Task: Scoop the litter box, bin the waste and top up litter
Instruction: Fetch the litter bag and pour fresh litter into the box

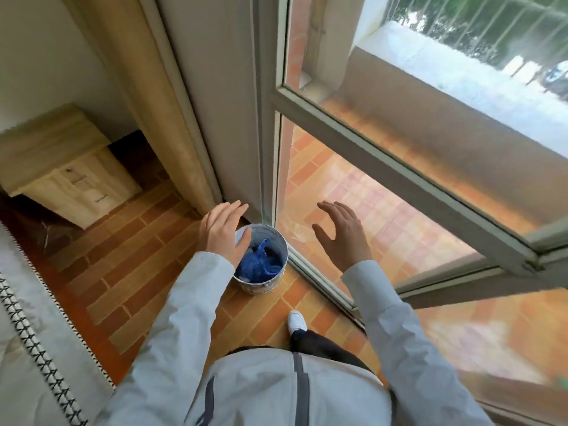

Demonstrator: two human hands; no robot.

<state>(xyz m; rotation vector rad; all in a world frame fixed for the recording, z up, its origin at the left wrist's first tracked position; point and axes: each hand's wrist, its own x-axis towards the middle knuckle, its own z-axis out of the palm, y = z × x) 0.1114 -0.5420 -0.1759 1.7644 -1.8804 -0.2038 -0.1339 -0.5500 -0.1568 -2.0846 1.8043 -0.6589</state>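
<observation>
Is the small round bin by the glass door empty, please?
No: the bin stands upright, with a knotted blue bag inside it.

1. The bin (278, 273) is pale grey-white, with a faint blue pattern on its outer wall.
2. Inside the bin, the tied bag (259, 265) is deep blue.
3. Around the bin, the floor (132, 272) is orange-brown brick-pattern tile.
4. The sleeves (184, 318) are light grey.
5. Near the bin, the shoe (296, 321) is white.
6. Left of the bin, the cabinet (61, 167) is pale wood.

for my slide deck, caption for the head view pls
Both open hands, left and right, above a small bin holding a tied blue bag.
</observation>
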